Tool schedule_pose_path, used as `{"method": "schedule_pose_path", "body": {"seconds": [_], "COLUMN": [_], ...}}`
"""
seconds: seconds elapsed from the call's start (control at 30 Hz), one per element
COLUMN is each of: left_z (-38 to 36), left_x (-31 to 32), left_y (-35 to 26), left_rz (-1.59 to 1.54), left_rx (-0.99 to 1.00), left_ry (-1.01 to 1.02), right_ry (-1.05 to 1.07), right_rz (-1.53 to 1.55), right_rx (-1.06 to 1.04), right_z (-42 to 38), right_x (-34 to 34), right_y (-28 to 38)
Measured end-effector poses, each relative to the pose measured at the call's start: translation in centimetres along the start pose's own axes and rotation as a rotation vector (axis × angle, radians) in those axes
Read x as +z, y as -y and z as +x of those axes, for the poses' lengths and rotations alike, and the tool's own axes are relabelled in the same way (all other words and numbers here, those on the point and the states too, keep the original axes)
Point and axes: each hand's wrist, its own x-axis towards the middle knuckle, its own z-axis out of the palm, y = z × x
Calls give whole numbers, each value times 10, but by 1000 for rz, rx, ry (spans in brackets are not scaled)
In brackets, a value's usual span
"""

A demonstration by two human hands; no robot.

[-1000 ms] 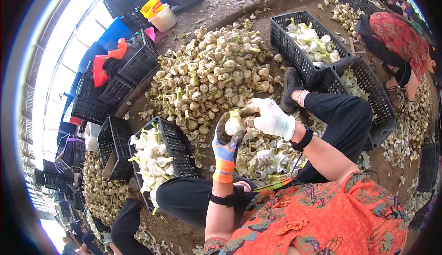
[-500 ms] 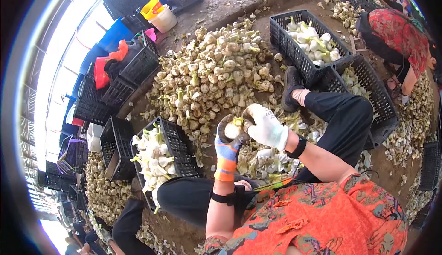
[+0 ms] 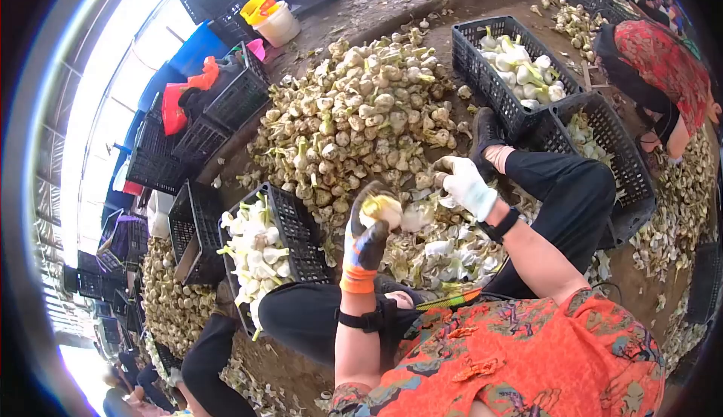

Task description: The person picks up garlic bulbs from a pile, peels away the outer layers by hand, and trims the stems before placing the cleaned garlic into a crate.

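Note:
My left hand point(image 3: 367, 232), in a dark-palmed glove with an orange cuff, is closed around a garlic bulb point(image 3: 384, 210) with a yellowish stem end. My right hand point(image 3: 467, 186), in a white glove with dirty fingertips, is apart from the bulb on its right. Its fingers are loosely bent and apart, with nothing visible in them. Between the hands, a blurred pale piece point(image 3: 413, 220) hangs over a heap of garlic skins point(image 3: 444, 255). Beyond my hands lies a large pile of unpeeled garlic point(image 3: 361, 120).
A black crate point(image 3: 305, 251) of whitish garlic stands by my left knee. Another crate point(image 3: 482, 78) of cleaned garlic is beyond my right foot, with a crate point(image 3: 629, 157) holding skins beside it. A co-worker point(image 3: 663, 71) bends at the right. Buckets point(image 3: 279, 27) stand at the back.
My right hand has moved away from the bulb to the right, and its fingers have loosened. My left hand still holds the bulb, now tilted. A blurred pale piece has appeared between the hands.

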Motion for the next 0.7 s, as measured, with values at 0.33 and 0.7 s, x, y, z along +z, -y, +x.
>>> {"method": "schedule_pose_path", "body": {"seconds": [0.33,0.7], "left_z": [16,11], "left_x": [-12,-11], "left_y": [41,19], "left_rz": [193,269], "left_rx": [211,13], "left_ry": [-189,-78], "right_ry": [-43,-129], "right_rz": [-167,-117], "right_rx": [-356,-292], "right_z": [-43,-26], "right_x": [35,44], "right_y": [56,45]}}
